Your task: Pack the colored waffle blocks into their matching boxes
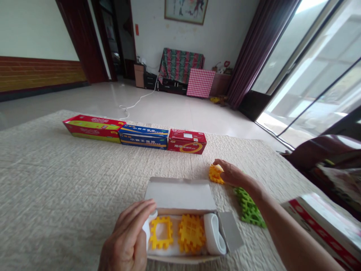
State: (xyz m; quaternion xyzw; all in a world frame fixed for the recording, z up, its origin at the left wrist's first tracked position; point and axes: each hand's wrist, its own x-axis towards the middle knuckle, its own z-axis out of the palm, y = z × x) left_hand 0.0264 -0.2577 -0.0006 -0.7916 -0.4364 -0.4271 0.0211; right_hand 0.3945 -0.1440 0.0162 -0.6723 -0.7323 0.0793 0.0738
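My left hand [128,233], its fingers stretched out together, rests at the left end of an open cardboard box [180,194]. In the box lie a square yellow frame-shaped building block [161,232], more yellow building blocks with a cross grid [191,232] and a curled white foam piece [214,233] at the right end. Another bit of white foam is partly hidden behind my left fingers. My right hand [232,174] reaches past the box's far right corner, fingers closed around a yellow building block [215,174] on the mat. Green building blocks [249,209] lie beneath my right forearm.
Across the mat [84,180] stands a row of closed cartons: a red and green box [94,128], a blue box [143,136] and a red box [187,141]. A white and red carton [324,226] is at the lower right. A white cable [141,98] crosses the floor.
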